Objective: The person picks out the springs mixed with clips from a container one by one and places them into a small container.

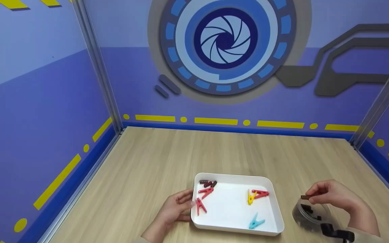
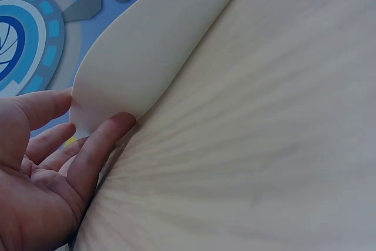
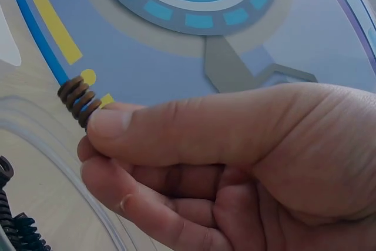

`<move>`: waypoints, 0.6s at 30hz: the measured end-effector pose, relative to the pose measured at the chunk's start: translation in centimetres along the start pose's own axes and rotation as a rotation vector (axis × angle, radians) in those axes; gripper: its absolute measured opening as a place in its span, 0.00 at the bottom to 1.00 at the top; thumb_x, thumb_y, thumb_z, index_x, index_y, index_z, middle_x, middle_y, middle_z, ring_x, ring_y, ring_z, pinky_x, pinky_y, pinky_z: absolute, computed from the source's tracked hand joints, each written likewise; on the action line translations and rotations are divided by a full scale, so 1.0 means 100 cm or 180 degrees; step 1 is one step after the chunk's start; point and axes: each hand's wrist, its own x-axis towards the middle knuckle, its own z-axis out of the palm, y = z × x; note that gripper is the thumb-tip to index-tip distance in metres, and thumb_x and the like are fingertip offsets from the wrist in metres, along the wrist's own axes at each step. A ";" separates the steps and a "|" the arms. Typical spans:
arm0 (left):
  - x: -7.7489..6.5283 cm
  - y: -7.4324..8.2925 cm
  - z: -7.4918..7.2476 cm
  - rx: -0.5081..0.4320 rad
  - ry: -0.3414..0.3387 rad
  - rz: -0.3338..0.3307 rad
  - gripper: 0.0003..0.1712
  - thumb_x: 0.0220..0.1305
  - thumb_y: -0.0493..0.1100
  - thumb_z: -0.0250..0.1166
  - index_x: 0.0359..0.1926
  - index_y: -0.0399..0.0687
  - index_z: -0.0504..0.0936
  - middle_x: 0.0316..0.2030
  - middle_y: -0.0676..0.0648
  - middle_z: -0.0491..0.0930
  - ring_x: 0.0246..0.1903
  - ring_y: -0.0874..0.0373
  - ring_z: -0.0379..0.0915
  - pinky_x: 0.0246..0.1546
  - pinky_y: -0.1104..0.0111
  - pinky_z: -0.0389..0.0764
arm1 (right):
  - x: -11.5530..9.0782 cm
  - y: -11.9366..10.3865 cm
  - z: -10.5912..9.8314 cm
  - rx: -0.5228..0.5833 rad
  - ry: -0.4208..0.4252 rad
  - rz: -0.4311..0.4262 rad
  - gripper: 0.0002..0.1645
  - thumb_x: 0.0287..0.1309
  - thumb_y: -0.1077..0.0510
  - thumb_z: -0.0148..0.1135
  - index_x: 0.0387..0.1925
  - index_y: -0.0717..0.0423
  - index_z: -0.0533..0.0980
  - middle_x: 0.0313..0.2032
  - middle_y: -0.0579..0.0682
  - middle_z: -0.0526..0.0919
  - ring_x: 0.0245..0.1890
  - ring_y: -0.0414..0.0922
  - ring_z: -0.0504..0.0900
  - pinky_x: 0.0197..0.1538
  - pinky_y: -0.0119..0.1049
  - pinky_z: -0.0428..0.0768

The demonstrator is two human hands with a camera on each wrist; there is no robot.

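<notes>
My right hand point(image 1: 336, 195) pinches a brown coil spring point(image 3: 79, 101) between thumb and index finger, just above a clear round jar point(image 1: 295, 213). Inside the jar lie several dark springs point(image 3: 23, 230). On the left, my left hand point(image 1: 174, 209) touches the outer side wall of a white tray point(image 1: 238, 230), its fingers relaxed against the wall in the left wrist view. The tray's far left corner holds several small dark brown and dark red springs point(image 1: 208, 184). Two red clothespins point(image 1: 206, 192) lie near them. A yellow clothespin point(image 1: 250, 197), another red clothespin point(image 1: 260, 193) and a light blue clothespin point(image 1: 256, 222) lie at the right.
The tray and jar stand side by side on a wooden table point(image 1: 154, 162). A black bracket point(image 1: 336, 233) by my right wrist overlaps the jar's near side in the head view. Blue printed panels point(image 1: 130, 84) with metal corner posts point(image 1: 100, 67) enclose the table.
</notes>
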 end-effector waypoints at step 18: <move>0.001 -0.001 0.000 0.0003 0.0019 0.0004 0.36 0.70 0.40 0.67 0.75 0.39 0.67 0.72 0.34 0.69 0.52 0.50 0.85 0.36 0.54 0.91 | -0.001 0.000 0.000 0.0027 -0.0076 0.0015 0.20 0.65 0.61 0.67 0.48 0.77 0.78 0.38 0.43 0.90 0.37 0.34 0.83 0.44 0.25 0.82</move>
